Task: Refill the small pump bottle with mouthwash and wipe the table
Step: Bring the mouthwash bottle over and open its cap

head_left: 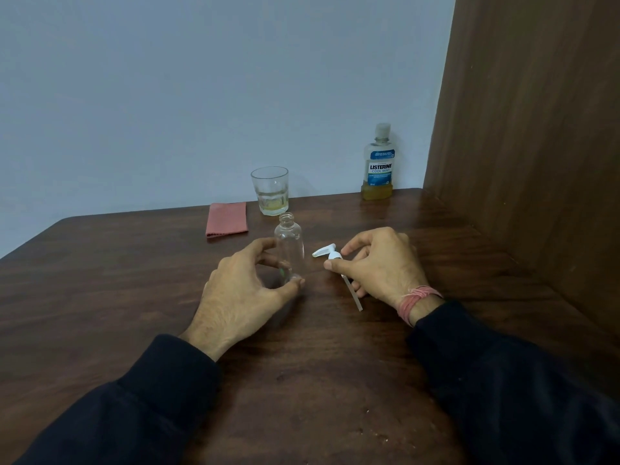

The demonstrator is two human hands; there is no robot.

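A small clear bottle (289, 243) stands upright and uncapped on the wooden table (302, 380). My left hand (241, 293) curls around its lower part, thumb and fingers at its base. My right hand (379, 266) pinches the white pump head (330, 254), its dip tube slanting down to the table beside the bottle. A mouthwash bottle (378, 162), capped and with a little yellow liquid at the bottom, stands at the back right. A folded pink cloth (227, 219) lies at the back of the table.
A drinking glass (270, 191) with a little yellowish liquid stands behind the small bottle, next to the cloth. A brown wooden panel (536, 129) walls the table's right side. A pale wall runs behind the table's far edge.
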